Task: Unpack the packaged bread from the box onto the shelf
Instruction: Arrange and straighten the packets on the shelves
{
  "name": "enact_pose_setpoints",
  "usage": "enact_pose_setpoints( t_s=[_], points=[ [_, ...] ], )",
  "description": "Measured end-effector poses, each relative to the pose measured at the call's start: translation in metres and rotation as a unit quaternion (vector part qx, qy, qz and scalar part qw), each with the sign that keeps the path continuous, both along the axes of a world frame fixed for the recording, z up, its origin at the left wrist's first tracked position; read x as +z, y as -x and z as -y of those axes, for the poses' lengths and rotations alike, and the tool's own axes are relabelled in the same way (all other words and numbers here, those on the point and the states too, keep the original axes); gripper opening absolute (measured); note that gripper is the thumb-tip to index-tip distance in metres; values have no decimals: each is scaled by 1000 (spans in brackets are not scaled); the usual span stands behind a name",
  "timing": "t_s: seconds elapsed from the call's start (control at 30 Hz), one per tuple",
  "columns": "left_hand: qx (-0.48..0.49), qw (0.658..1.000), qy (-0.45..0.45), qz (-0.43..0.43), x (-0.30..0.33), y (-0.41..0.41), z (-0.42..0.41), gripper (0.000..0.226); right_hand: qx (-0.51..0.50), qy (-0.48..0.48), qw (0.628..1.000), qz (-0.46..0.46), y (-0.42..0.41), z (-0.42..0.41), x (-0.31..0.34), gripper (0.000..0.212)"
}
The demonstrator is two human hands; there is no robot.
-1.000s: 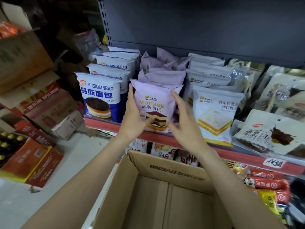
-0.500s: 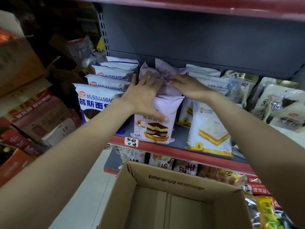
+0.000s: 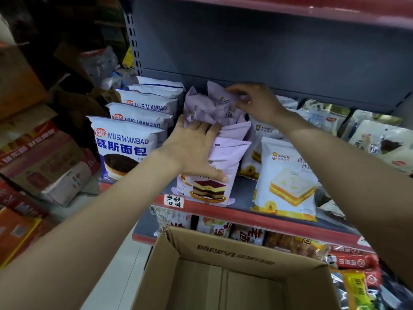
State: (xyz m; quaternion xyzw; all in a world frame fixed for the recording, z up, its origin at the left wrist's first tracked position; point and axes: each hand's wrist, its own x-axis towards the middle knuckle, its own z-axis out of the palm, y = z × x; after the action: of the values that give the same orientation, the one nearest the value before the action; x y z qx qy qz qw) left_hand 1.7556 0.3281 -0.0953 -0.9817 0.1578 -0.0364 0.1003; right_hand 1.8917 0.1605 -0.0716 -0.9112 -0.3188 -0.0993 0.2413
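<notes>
— Purple bread packs point(image 3: 218, 121)? In a row on the shelf point(image 3: 245, 214), front to back, above the seemingly empty box point(image 3: 223, 276).

— Left hand point(image 3: 196, 151): flat, pressing the front pack point(image 3: 223, 166). Right hand point(image 3: 254, 101): pinching the rear pack's top, deeper in.

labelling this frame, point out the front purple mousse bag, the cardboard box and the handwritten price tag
front purple mousse bag point(image 3: 209, 189): head view, on the printed cake picture
cardboard box point(image 3: 234, 253): head view, on the far wall with print
handwritten price tag point(image 3: 174, 200): head view, tag centre
</notes>
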Motion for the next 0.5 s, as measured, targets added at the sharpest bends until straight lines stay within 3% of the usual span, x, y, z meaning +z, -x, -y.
enact_pose_setpoints(
  t_s=[0.17, 0.3, 0.5],
  points=[
    [0, 1000, 8, 13, -2, 1, 0, 122, 36, 47, 996, -68, -14, -28, -4, 33],
    [-11, 1000, 9, 25, -3, 3, -2, 120, 36, 59, 998, -7, -12, -22, -6, 18],
    [-14, 999, 18, 41, -6, 8, -4, 118, 37, 71, 996, 25, -13, 9, 3, 15]
  ],
)
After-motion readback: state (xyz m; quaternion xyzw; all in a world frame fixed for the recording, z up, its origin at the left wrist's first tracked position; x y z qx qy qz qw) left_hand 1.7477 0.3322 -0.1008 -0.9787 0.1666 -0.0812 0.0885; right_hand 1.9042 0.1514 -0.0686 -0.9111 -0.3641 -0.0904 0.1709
